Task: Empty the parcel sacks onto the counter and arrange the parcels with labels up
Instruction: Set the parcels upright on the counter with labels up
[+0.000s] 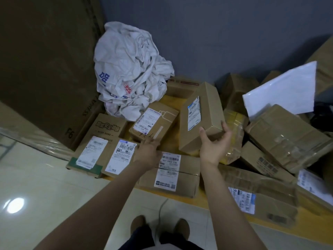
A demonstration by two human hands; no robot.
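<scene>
The right hand [214,145] holds a brown box [207,109] from below. The thumb is on the front face and the fingers curl around the lower right corner, so its grip is closed on this box. The brown box is tilted and lifted above the other parcels, near the middle of the yellow counter [171,101], and its white label [194,114] faces up toward the camera. The left hand [147,154] has an open grip: its fingers are stretched forward and lie on the near edge of a smaller box [162,116], which carries a label and some handwriting on top. Just in front of this hand lies a flat box [183,177] with its label up. To the left, a printed box [108,129] and a narrow box [120,156] lie side by side, both also with labels up. A white sack [129,73] sits crumpled at the back of the counter. On the right, parcels lie in a loose heap, among them a yellow-taped parcel [234,123], a large box [288,138] and a white mailer [281,91] that leans on the pile.
</scene>
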